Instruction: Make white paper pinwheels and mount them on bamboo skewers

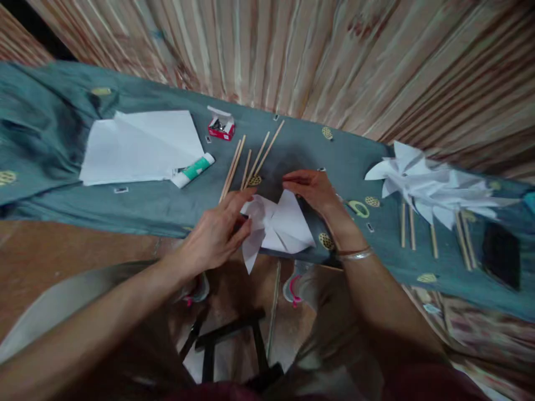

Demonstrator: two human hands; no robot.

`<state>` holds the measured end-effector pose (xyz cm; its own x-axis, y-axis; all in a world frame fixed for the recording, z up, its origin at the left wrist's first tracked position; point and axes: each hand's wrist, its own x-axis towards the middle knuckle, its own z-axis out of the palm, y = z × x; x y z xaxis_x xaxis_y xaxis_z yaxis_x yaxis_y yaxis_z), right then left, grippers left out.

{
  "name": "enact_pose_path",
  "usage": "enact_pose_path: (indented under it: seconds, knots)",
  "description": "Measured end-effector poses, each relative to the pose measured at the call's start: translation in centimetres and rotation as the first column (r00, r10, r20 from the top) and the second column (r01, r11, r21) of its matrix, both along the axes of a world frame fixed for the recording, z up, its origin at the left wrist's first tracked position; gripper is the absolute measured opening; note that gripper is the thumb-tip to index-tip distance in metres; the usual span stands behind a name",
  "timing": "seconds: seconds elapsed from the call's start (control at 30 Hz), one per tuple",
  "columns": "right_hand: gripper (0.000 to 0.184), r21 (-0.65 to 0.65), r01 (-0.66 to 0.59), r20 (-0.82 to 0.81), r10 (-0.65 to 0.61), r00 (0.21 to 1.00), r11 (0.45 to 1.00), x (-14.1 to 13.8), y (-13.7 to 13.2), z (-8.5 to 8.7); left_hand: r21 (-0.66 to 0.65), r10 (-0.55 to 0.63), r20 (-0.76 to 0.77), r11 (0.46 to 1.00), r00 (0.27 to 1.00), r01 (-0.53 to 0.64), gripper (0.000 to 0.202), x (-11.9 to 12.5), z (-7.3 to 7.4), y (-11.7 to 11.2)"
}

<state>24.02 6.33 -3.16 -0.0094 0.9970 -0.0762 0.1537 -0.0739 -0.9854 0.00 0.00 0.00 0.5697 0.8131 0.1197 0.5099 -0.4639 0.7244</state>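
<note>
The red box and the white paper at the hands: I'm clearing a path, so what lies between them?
The head view shows wooden sticks on the cloth between the red box and that white paper.

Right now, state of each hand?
Left hand: partly curled at the folded paper; grip unclear.
Right hand: at the paper's upper corner; grip unclear.

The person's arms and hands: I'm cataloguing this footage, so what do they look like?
The left hand and right hand are ungloved, with no sleeves on the visible forearms. A silvery bracelet circles the right wrist; none shows on the left.
</note>
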Motion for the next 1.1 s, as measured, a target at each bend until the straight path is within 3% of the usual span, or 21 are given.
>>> enact_pose_path:
  seconds: [0.2, 0.37, 0.47, 0.57, 0.67, 0.87, 1.1]
  knots:
    - [0.020, 0.002, 0.303, -0.046, -0.302, 0.952, 0.953, 3.0, -1.8, 0.6, 0.148, 0.051, 0.064, 0.987, 0.997, -0.060, 0.048, 0.3, 0.5, 0.8]
    - [0.025, -0.051, 0.382, -0.019, -0.383, 0.923, 0.923, 4.6, -5.0, 0.6, 0.198, 0.055, 0.055, 0.978, 0.997, -0.065, 0.048, 0.6, 0.4, 1.1]
    - [0.028, -0.091, 0.315, 0.082, -0.308, 0.948, 0.945, 5.1, -7.7, 0.4, 0.204, 0.031, 0.023, 0.978, 0.999, -0.035, 0.048, 0.8, 0.2, 1.0]
    - [0.029, -0.141, 0.177, 0.155, -0.155, 0.976, 0.974, 5.2, -10.4, 0.4, 0.235, 0.001, 0.006, 0.972, 1.000, -0.003, 0.046, 1.2, -0.2, 0.8]
    - [0.032, -0.118, 0.061, 0.189, -0.038, 0.981, 0.991, 5.3, -11.9, 0.5, 0.280, -0.049, -0.021, 0.959, 0.999, 0.053, 0.041, 1.7, -0.4, 0.7]
    - [0.031, -0.091, -0.030, 0.280, 0.054, 0.958, 0.995, 6.0, -12.3, 1.6, 0.249, -0.092, -0.067, 0.963, 0.993, 0.106, 0.031, 2.6, -0.5, 0.6]
    - [0.021, -0.116, -0.074, 0.183, 0.095, 0.979, 0.991, 5.8, -12.1, 1.9, 0.224, -0.083, -0.060, 0.970, 0.995, 0.094, 0.031, 2.5, -0.9, 0.8]
